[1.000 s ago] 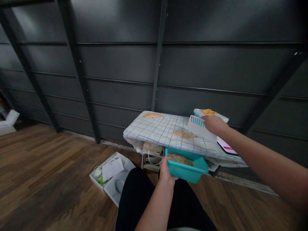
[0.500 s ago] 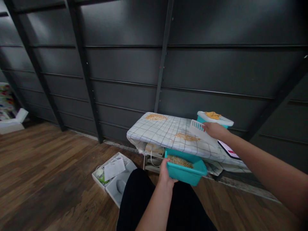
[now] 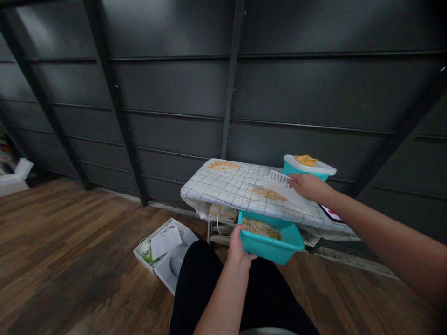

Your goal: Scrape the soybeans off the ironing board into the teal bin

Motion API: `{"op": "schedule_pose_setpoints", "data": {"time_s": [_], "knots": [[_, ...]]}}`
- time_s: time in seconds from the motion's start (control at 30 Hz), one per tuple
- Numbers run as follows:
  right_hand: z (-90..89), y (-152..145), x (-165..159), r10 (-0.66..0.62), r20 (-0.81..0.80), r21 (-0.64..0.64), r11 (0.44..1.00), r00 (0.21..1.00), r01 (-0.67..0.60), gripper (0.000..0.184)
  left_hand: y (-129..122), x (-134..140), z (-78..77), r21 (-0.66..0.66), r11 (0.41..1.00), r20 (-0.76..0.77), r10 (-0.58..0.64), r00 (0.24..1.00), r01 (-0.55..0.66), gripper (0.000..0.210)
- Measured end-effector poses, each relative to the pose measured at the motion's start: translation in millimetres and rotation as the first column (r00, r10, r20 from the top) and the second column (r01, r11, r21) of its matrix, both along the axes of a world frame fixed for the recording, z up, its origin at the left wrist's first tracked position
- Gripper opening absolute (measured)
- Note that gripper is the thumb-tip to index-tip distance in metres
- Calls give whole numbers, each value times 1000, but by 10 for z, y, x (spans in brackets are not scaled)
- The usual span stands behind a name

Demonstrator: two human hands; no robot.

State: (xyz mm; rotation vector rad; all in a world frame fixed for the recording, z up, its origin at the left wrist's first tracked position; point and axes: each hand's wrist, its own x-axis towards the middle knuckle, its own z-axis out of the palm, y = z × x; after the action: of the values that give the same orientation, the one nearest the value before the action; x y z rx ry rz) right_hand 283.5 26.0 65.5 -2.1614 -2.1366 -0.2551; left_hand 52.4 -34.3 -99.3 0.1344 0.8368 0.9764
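Observation:
My left hand (image 3: 238, 249) is closed on the near left side of a turquoise plastic bin (image 3: 270, 251), held against the table's front edge. Yellowish grains (image 3: 261, 229) lie in the bin, mostly toward its left. Over the table, my right hand (image 3: 307, 185) grips a white slotted plastic piece (image 3: 278, 178); its exact kind I cannot tell. The piece is tilted, with its lower edge behind a small heap of grains (image 3: 268, 193) on the white checked cloth (image 3: 237, 184). A second patch of grains (image 3: 224, 165) is spread at the far left of the cloth.
A lidded turquoise box (image 3: 323, 171) stands at the back right with a yellow cloth (image 3: 306, 160) on top. Beside my right forearm lies a tablet-like screen (image 3: 331, 213). An open white box (image 3: 176, 263) sits on the wooden floor, left of my knees. A dark panelled wall (image 3: 174, 88) rises behind.
My right hand and the white slotted piece have shifted slightly left, closer to the near heap of grains. The bin stays in my left hand. My view has tilted slightly.

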Motion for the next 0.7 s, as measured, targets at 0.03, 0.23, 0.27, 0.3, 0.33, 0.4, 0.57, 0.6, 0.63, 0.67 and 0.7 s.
{"op": "schedule_pose_setpoints", "data": {"time_s": [0.03, 0.23, 0.27, 0.3, 0.33, 0.4, 0.57, 0.6, 0.63, 0.67, 0.7], "knots": [[2, -10, -34, -7, 15, -1, 1000, 1000, 7, 44, -5, 1, 1, 3, 1000, 3, -8, 1000, 8, 33], [35, -82, -242, -5, 61, 17, 1000, 998, 4, 43, -21, -18, -1, -16, 1000, -11, 6, 1000, -6, 35], [41, -91, -264, -6, 61, 18, 1000, 998, 5, 42, -23, -29, 4, -10, 1000, 5, -4, 1000, 4, 34], [47, -98, -280, -5, 58, 15, 1000, 998, 4, 42, -26, -42, 13, -2, 1000, 21, -14, 1000, 14, 34], [52, -104, -291, -5, 55, 16, 1000, 998, 5, 42, -31, -55, 26, 4, 1000, 32, -17, 999, 17, 34], [58, -113, -304, -11, 53, 25, 1000, 999, 10, 43, -47, -81, 59, 11, 1000, 37, -9, 999, 8, 33], [58, -152, -329, -23, 74, 44, 999, 997, 19, 43, -107, -119, 156, -23, 999, 11, 42, 999, -42, 33], [60, -163, -338, -23, 77, 47, 999, 997, 19, 42, -118, -123, 169, -30, 998, 8, 53, 999, -53, 33], [63, -174, -348, -24, 79, 50, 999, 997, 21, 42, -127, -126, 180, -31, 998, 10, 61, 998, -60, 33], [69, -186, -360, -28, 80, 51, 998, 996, 24, 42, -134, -129, 188, -28, 997, 14, 67, 998, -67, 33], [76, -197, -373, -35, 80, 51, 998, 996, 31, 42, -139, -133, 193, -21, 997, 18, 71, 997, -70, 33]]}}
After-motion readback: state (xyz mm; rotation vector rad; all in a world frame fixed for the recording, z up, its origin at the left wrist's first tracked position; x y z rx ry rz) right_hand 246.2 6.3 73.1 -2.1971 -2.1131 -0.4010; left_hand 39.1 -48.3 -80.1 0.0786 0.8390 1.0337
